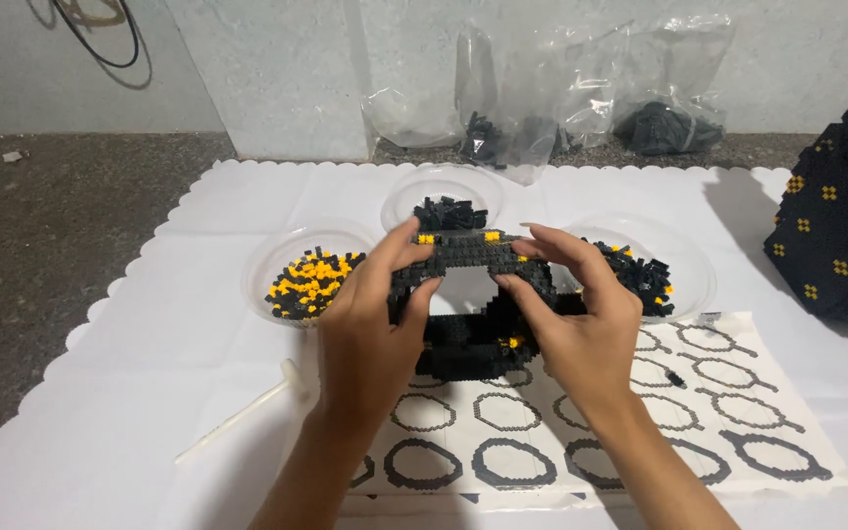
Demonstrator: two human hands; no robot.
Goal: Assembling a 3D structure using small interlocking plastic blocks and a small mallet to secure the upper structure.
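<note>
White, scallop-edged covering [149, 324] lies over a speckled grey tabletop [41, 216] that runs back to a pale wall. On it, three clear shallow bowls stand in an arc: the left bowl [277, 257] holds black and yellow small bricks, the middle bowl [439, 184] black ones, the right bowl [694, 270] mostly black ones. Crumpled clear plastic bags [581, 98] slump against the wall behind. A printed sheet [738, 393] of ring outlines lies in front, a white plastic tool [247, 412] to its left, and a black dome-shaped brick build [841, 226] with yellow dots at the right edge. Both hands grip a black ring-shaped brick piece [468, 255] above the sheet: the left hand [370, 329] pinches its left side, the right hand [581, 314] its right.
</note>
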